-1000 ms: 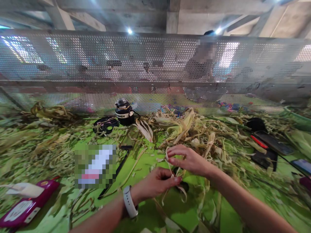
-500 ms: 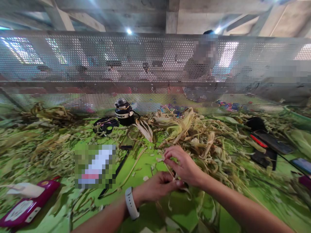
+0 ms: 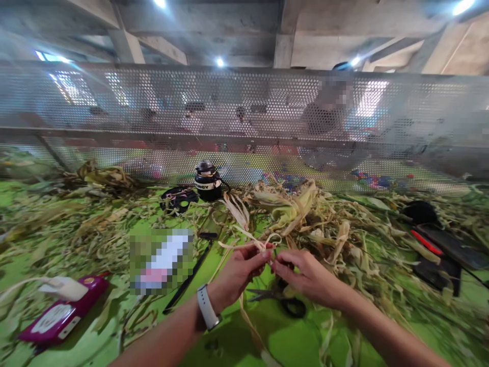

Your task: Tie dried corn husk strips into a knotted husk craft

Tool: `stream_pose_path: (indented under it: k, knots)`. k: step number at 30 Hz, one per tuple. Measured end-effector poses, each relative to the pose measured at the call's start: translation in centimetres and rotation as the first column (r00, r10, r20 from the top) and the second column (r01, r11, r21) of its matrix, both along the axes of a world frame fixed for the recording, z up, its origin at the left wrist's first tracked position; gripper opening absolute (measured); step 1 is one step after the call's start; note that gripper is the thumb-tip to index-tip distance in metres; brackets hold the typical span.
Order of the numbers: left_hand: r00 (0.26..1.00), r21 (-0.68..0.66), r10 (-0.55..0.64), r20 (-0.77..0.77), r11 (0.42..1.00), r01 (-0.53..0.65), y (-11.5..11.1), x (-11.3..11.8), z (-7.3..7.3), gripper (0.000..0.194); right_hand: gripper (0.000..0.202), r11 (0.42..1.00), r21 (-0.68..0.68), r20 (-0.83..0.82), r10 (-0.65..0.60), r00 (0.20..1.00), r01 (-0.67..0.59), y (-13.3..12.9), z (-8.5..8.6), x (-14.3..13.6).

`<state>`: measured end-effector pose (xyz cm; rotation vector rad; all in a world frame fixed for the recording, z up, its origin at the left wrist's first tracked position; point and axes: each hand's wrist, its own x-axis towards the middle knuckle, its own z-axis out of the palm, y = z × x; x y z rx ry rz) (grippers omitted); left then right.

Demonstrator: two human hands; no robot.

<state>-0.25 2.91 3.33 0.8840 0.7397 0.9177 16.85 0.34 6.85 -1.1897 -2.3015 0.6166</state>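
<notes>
My left hand (image 3: 241, 265), with a white watch band at the wrist, pinches several pale strips of dried corn husk (image 3: 250, 240) between thumb and fingers. The strips' thin ends curl up past the fingertips, and a longer strip (image 3: 248, 323) trails below. Close on the right, my right hand (image 3: 305, 272) is closed with its fingertips against the husk strips' end; its grip is partly hidden. Beneath both hands, scissors (image 3: 293, 307) with dark handles lie on the green table (image 3: 225, 334), blades pointing left.
Loose dried husks (image 3: 305, 204) are heaped at the back and right. A black jar (image 3: 208, 186) stands near the perforated metal screen (image 3: 237, 112). At left lie a purple power strip (image 3: 66, 311) with a white plug and a blurred-out item (image 3: 164, 262). Dark devices (image 3: 446, 250) lie at right.
My hands have come side by side, the left rising with the husk strips and the right lowering. The scissors now show below them. The whole view has shifted slightly.
</notes>
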Motion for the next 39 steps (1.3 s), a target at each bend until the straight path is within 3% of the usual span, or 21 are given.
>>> stream_pose_path:
  k: [8, 16, 20, 25, 30, 34, 36, 39]
  knots:
    - [0.998, -0.019, -0.011, 0.063, 1.0, 0.012, -0.2, -0.3, 1.2, 0.027, 0.033, 0.991, -0.132, -0.103, -0.044, 0.994, 0.03, 0.9, -0.2, 1.3]
    - [0.996, -0.021, -0.081, 0.04, 0.996, 0.082, 0.2, -1.1, 1.5, 0.03, 0.033, 0.984, -0.18, -0.143, -0.033, 0.989, 0.006, 1.0, 0.5, 2.0]
    - [0.981, -0.072, -0.131, 0.142, 0.987, 0.142, 0.2, -1.3, 1.8, 0.037, 0.032, 0.977, -0.213, -0.159, -0.029, 0.987, -0.005, 1.3, 0.2, 2.1]
    - [0.961, -0.082, -0.129, 0.243, 0.985, 0.153, 0.4, -1.5, 2.0, 0.032, 0.034, 0.96, -0.278, -0.194, -0.014, 0.981, -0.041, 1.7, 0.2, 2.7]
    - [0.956, -0.094, -0.148, 0.254, 0.98, 0.176, 0.5, -1.7, 2.0, 0.028, 0.029, 0.944, -0.318, -0.278, -0.007, 0.96, -0.086, 1.4, 0.9, 2.8]
    - [0.972, -0.131, -0.163, 0.172, 0.974, 0.186, -0.1, -1.0, 1.3, 0.027, 0.033, 0.926, -0.364, -0.502, -0.102, 0.859, -0.102, 1.0, 0.3, 1.4]
    - [0.984, -0.148, -0.122, 0.129, 0.979, 0.141, -0.4, -0.6, 0.9, 0.029, 0.034, 0.882, -0.434, -0.643, -0.159, 0.75, -0.185, 1.0, -0.4, 0.5]
    - [0.992, -0.122, -0.097, 0.079, 0.987, 0.107, -1.0, -0.1, 0.6, 0.029, 0.028, 0.806, -0.528, -0.784, -0.343, 0.517, -0.267, 0.8, -1.4, -0.8]
